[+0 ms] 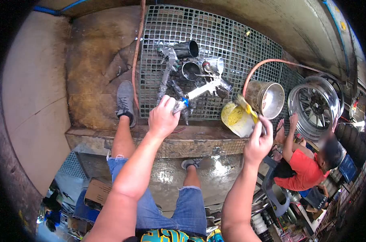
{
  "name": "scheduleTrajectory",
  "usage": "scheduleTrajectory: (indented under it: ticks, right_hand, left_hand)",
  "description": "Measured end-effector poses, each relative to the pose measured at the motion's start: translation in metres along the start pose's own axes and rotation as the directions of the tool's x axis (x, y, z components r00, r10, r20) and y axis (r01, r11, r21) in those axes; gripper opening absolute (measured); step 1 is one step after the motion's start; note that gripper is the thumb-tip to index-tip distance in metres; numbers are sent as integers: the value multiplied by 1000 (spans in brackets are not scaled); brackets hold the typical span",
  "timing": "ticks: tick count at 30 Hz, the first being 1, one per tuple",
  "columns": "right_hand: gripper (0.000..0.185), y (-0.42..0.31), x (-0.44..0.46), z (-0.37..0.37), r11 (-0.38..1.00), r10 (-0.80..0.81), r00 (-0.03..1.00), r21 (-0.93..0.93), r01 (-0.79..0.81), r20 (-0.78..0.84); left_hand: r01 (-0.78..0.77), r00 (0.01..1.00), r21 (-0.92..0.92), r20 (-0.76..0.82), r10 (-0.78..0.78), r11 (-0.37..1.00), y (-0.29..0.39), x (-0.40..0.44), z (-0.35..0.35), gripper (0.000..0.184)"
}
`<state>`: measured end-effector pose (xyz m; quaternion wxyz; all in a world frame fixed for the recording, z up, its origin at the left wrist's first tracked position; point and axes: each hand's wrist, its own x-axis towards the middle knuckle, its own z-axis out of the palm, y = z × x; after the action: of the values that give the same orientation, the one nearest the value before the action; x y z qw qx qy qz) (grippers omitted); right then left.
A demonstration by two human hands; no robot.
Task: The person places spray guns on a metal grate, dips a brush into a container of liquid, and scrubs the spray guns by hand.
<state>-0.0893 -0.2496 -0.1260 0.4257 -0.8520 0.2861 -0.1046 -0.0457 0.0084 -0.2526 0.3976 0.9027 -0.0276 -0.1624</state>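
My left hand [163,117] is closed around a silver spray gun part [179,105] with a blue ring. Whether this part joins the silver spray gun [203,88] behind it, I cannot tell. My right hand [258,139] grips a paintbrush [249,108] with yellow on its handle. Its bristles point up and left, over a cut-open white container [244,126] with yellow stuff inside. More spray guns and dark cups lie piled on the grate; one cup [187,49] rests on its side at the back.
A stained metal bucket [272,101] lies tipped beside the container. An orange hose [267,61] curves behind it, and another hose [137,60] runs along the left of the grate [215,32]. At right, a person in a red shirt [298,171] sits by a chrome wheel rim [308,105].
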Motion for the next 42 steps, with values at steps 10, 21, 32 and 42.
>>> scheduleTrajectory:
  ticks: [10,21,32,42]
  right_hand:
    - [21,122,-62,12,822,60,998,-567,-51,-2]
    - [27,229,-31,36,809,553,806,-95,-580,-210]
    - [19,1,-14,40,906,28,995,422,14,-93]
    - [20,-10,31,112,928,-355,931,-91,362,88]
  left_hand:
    - [-143,967,-175,-234,100,974,-2,5,9,34]
    - [-21,991,-311,-132,-21,950,-5,8,18,34]
    - [34,982,-423,-155,-109,905,-5,14,13,37]
    - [-96,971,-283,-239,27,954,-12,12,3,41]
